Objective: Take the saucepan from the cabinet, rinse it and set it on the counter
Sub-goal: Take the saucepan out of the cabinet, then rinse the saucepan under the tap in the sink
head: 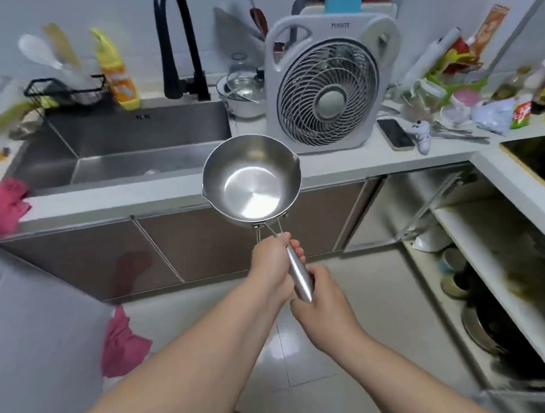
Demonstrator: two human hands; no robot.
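Note:
A shiny steel saucepan [251, 179] is held level in the air in front of the counter edge, its empty bowl facing up. My left hand [272, 260] grips the upper part of its steel handle. My right hand [320, 301] is closed around the lower end of the same handle. The steel sink [103, 142] lies to the upper left with a black tap [177, 47] behind it. The open cabinet [476, 258] is on the right, with dishes and pans on its shelves.
A white box fan [328, 86] stands on the white counter [341, 163] right behind the saucepan. A phone [395, 134], cutlery and packets clutter the counter to the right. A yellow detergent bottle [117, 72] and a pink cloth [2, 204] sit by the sink.

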